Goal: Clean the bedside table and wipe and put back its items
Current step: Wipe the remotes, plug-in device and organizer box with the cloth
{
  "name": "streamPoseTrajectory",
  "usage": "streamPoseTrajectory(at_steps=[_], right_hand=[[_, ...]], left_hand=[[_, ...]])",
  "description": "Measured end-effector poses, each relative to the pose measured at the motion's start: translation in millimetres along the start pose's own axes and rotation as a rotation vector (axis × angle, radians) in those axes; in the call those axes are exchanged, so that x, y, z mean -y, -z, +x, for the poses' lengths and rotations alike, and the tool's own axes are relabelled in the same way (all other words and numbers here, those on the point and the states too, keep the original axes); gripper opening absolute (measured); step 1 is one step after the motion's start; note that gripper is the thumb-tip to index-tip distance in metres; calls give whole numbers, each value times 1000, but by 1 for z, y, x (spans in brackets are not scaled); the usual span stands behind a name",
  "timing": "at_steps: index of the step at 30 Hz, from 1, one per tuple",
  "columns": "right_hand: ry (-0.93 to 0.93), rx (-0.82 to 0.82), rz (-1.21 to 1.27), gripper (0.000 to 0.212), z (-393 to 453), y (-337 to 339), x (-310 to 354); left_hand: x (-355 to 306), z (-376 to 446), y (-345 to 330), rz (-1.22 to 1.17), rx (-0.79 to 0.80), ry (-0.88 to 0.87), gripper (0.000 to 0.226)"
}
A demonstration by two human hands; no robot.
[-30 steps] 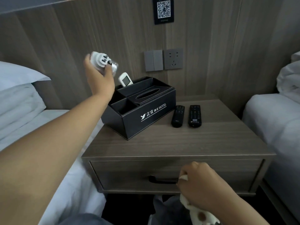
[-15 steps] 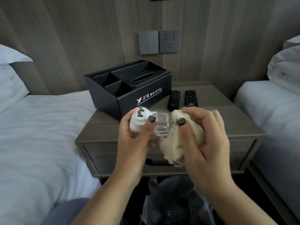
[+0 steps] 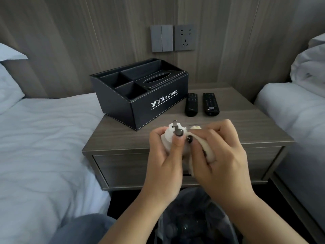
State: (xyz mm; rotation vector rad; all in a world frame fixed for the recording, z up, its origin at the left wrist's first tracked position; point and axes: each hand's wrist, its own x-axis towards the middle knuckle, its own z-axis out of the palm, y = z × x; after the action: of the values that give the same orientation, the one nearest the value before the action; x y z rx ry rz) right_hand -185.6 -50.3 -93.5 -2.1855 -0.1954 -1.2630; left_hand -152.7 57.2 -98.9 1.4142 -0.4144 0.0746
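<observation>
Head view, organizer [image 3: 140, 95], two remotes [image 3: 202, 104], bin [image 3: 193, 224]

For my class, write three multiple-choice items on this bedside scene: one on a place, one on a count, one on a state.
1. Where do the remotes lie?
A. on the bed
B. on the table, right of the black organiser
C. inside the organiser

2. How many remotes are there?
A. one
B. two
C. four

3. What is the right hand doing?
A. hanging idle
B. pulling the drawer
C. holding a cloth against the white plug-in device

Answers:
1 B: the remotes lie on the bedside table beside the organiser.
2 B: two lie side by side.
3 C: the right hand holds the cloth at the device, which the left hand grips.
</observation>
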Motion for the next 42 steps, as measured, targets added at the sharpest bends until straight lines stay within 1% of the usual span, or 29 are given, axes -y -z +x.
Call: streamPoseTrajectory(at_steps=[2,4,7,9,11,13,15,17,19,20,22,24,27,29,32,34,37,38,40,41,42], right_hand=[[-90,-3,21,16,5,2,-1],[-174,36,47,13,12,5,-6],[-286,140,32,13,23,13,-14],[-465,244,87,17,29,20,-18],[-724,316,361,18,35,28,-18],[-946,298,688,22,36,33,-15],[-1086,227,919,26,33,31,-12],[-1169,154,1001,27,27,24,-7],[-1165,64,959,28,20,17,-1],[-1133,17,912,30,16,15,2],[-1010,-46,740,36,6,9,10],[-883,-70,574,37,-3,5,17],[-832,-55,514,30,-3,5,15],[-868,-35,553,31,7,11,7],[-915,19,613,34,17,18,1],[-921,14,629,36,12,17,6],[-980,43,730,41,2,14,17],[-1017,74,775,44,2,15,19],[-1085,167,843,57,5,18,20],[-1113,211,879,60,6,19,19],[-1138,238,913,59,7,21,17]], left_hand=[[-3,-4,-2,76,-1,-63,34],[-3,-6,-2,139,6,-109,32],[0,-5,0,235,56,-165,38],[2,-6,1,262,89,-190,40],[3,-6,0,224,70,-213,45],[2,-5,-4,160,13,-211,50],[1,-5,-8,99,-53,-194,51],[4,-5,-9,81,-121,-194,53],[7,-4,-9,65,-190,-183,50],[8,-3,-8,59,-222,-183,50],[7,-2,-7,29,-259,-162,51],[5,1,-4,-56,-271,-111,48],[1,3,-1,-62,-247,-103,44],[0,2,-4,-31,-192,-137,40],[2,0,-8,-10,-155,-178,50],[3,0,-6,-8,-159,-212,53],[3,6,3,14,-164,-229,41],[2,8,6,22,-159,-226,37],[4,13,11,61,-121,-233,30],[3,15,12,76,-85,-250,28],[5,16,12,92,-54,-271,28]])
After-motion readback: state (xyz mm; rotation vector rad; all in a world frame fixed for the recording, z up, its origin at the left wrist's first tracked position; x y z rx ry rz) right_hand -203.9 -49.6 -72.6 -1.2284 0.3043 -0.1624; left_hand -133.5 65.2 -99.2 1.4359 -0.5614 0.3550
